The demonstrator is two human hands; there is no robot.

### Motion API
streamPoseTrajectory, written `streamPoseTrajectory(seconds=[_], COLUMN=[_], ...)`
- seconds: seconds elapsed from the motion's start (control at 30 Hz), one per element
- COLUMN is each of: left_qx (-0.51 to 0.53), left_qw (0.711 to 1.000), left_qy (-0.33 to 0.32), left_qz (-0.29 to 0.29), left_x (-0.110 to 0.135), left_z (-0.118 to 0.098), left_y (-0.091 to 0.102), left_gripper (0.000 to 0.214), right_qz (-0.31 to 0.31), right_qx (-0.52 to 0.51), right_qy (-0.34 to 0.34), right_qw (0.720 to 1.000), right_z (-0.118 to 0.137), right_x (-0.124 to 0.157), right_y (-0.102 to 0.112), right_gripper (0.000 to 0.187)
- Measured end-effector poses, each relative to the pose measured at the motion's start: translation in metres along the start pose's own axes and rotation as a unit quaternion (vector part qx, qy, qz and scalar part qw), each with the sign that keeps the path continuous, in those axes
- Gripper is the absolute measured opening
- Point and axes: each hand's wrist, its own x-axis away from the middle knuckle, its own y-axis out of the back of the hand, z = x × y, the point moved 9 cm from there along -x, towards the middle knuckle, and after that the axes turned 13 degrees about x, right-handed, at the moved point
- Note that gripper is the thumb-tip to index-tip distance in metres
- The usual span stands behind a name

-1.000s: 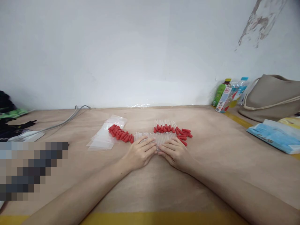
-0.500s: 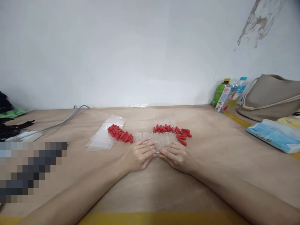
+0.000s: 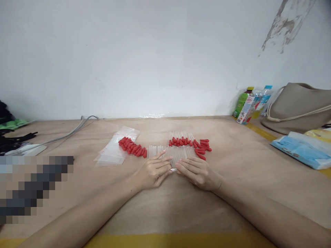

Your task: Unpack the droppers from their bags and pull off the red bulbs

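Note:
A row of clear thin tubes (image 3: 182, 152) lies side by side on the table in front of me. My left hand (image 3: 155, 171) rests over the near left part of the row, index finger stretched along the tubes and the other fingers curved onto them. From the right, my right hand (image 3: 198, 172) grips the near edge, fingers on top and thumb low. Red rubber bulbs (image 3: 131, 147) lie in a band left of the row. Behind it are droppers with red bulbs (image 3: 182, 140) and clear stems, and more loose red bulbs (image 3: 201, 156) lie at its right end.
Flat clear plastic bags (image 3: 112, 150) lie at the left under some bulbs. A grey cable (image 3: 69, 133) crosses the far left. Bottles (image 3: 244, 103), a grey drawstring bag (image 3: 297, 106) and a blue tissue pack (image 3: 297, 148) stand or lie at the right.
My right hand has shifted slightly, its fingers drawn a little toward the near edge of the tubes. My left hand stays almost in place. A red bulb at the right has moved slightly.

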Motion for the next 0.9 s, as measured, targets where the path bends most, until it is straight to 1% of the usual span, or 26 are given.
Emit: streamPoseTrajectory(seconds=[0.23,0.4,0.6,0.7,0.77,0.8,0.83,0.87,0.9], left_qx=[0.020,0.025,0.033,0.040,0.037,0.030,0.019,0.006,-0.007], left_qw=[1.000,1.000,0.999,0.999,0.998,0.997,0.995,0.993,0.989], left_qy=[0.003,0.000,0.006,0.016,0.033,0.044,0.059,0.076,0.094], left_qz=[0.000,-0.005,-0.013,-0.018,-0.035,-0.051,-0.072,-0.093,-0.111], left_x=[0.002,0.005,0.004,0.007,0.011,0.013,0.016,0.018,0.020], left_z=[0.001,0.002,0.001,0.005,0.011,0.016,0.021,0.026,0.031], left_y=[-0.001,-0.001,0.001,0.003,0.007,0.011,0.015,0.019,0.022], left_gripper=[0.012,0.011,0.012,0.013,0.014,0.015,0.015,0.015,0.015], right_qz=[-0.012,-0.010,-0.019,-0.016,-0.018,-0.015,-0.014,-0.004,0.001], right_qx=[0.010,0.011,0.024,0.011,0.006,0.010,0.017,0.028,0.046], right_qy=[0.043,0.050,0.051,0.043,0.006,-0.031,-0.077,-0.138,-0.206], right_qw=[0.999,0.999,0.998,0.999,1.000,0.999,0.997,0.990,0.977], right_z=[0.004,0.003,0.002,-0.004,-0.019,-0.032,-0.047,-0.065,-0.085], right_x=[-0.001,0.003,0.001,0.003,0.009,0.014,0.020,0.027,0.036], right_y=[0.007,0.007,0.014,0.016,0.017,0.017,0.016,0.014,0.013], right_gripper=[0.024,0.025,0.026,0.027,0.028,0.027,0.026,0.025,0.021])
